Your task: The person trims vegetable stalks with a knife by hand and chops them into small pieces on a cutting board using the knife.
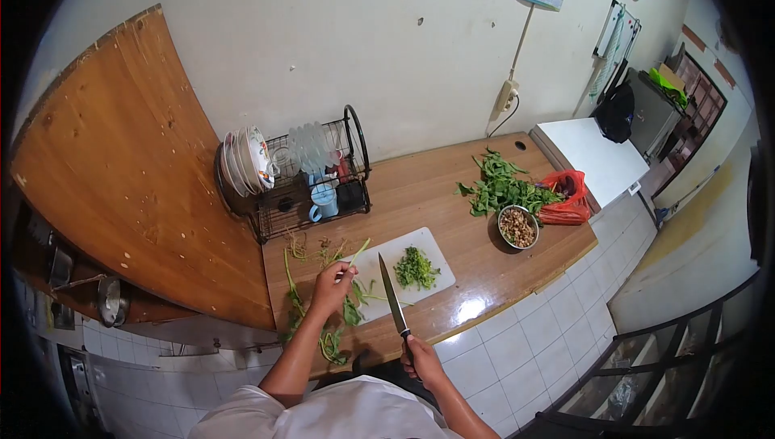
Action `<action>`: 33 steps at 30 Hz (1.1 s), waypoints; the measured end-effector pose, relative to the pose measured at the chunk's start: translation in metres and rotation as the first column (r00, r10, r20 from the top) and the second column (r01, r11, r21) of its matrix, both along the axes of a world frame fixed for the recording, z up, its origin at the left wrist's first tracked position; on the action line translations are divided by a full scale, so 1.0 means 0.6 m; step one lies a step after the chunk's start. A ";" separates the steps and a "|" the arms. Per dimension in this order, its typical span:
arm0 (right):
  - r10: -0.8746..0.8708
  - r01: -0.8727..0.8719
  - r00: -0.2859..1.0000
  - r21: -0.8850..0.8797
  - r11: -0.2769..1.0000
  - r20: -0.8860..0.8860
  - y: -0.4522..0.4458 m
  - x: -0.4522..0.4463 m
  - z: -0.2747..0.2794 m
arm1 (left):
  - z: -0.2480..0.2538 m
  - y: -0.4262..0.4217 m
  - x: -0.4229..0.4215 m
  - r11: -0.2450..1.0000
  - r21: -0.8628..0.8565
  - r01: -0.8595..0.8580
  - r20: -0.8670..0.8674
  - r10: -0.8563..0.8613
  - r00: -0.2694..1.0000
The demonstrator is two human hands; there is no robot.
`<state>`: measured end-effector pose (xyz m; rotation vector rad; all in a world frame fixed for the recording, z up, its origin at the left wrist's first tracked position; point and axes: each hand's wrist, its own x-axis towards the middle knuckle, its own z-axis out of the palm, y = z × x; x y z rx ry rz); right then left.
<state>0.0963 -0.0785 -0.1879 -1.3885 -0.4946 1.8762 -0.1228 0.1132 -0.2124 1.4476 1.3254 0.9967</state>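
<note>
My right hand (421,360) is wrapped round the black handle of a kitchen knife (391,289), whose long blade points away from me over the white cutting board (428,239). Pinched in my left hand (333,285) is a pale green stem (361,252), at the board's left side. Chopped greens (416,268) lie in a small heap on the board, right of the blade. Leafy stalks (353,310) lie under and beside my left hand, partly on the board. More long stems (329,346) reach the table's near edge by my left forearm.
A black dish rack (355,166) with plates, glasses and a blue mug (323,201) stands behind the board. Farther right are a metal bowl (517,227) of small brown pieces, leafy greens (502,189) and a red plastic bag (571,201). A wooden panel (137,172) rises at left.
</note>
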 end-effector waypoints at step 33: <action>-0.016 0.016 1.000 -0.006 1.000 0.006 0.008 0.030 -0.017 | 0.003 -0.001 0.000 0.943 -0.222 0.248 0.170 -0.213 0.962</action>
